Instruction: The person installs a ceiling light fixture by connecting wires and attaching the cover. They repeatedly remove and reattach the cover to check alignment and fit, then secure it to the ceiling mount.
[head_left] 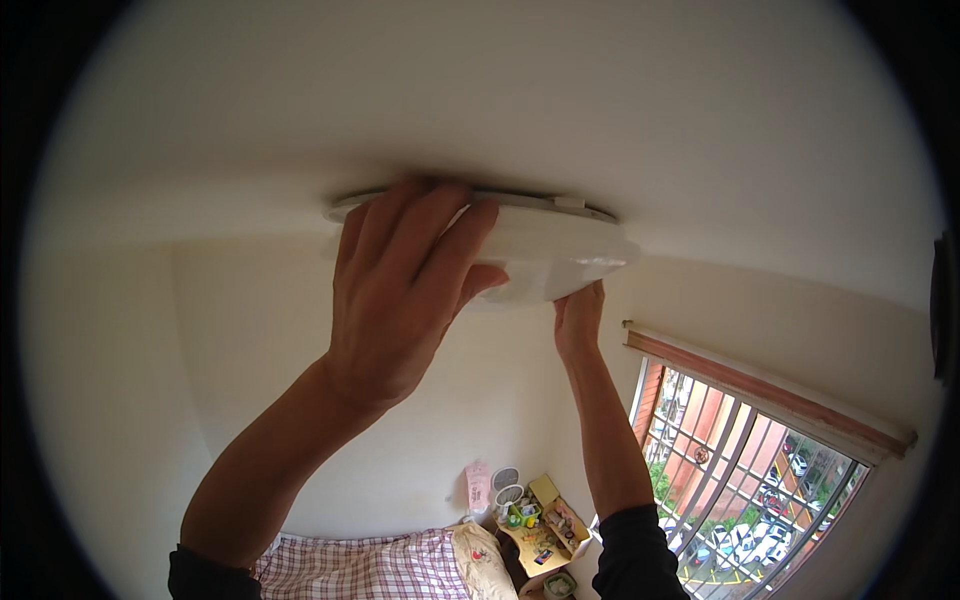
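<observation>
Up against the ceiling is a round lamp with a white, glossy lampshade. Between the shade and the ceiling shows the thin edge of its base plate, with a small white clip on it. My left hand is closed round the near left side of the shade, its fingers reaching up to the rim and its thumb lower on the side. At the far right side my right hand holds the shade from below; its fingertips are hidden behind the shade.
Below are a bed with a checked cover, a beige pillow and a cluttered small table in the corner. A barred sliding window under a wooden curtain rail lies to the right. A dark object stands at the right rim.
</observation>
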